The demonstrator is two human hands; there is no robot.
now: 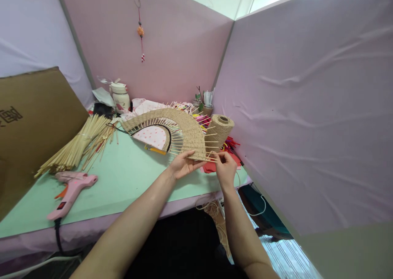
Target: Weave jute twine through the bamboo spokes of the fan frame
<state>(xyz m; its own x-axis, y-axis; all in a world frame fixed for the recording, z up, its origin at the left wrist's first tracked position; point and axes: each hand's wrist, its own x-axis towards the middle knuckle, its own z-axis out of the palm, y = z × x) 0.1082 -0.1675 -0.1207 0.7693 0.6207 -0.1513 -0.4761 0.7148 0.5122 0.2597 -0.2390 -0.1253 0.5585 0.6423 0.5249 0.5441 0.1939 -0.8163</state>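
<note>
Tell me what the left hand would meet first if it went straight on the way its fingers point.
Most likely the right hand, close ahead of the left hand; depth is unclear, so bare stick ends of the woven fan might be brushed first.

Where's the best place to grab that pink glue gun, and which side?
Probably take the pink glue gun by its handle, coming from the near edge of the table: it lies flat, handle slanting toward you, barrel farther away.
</note>
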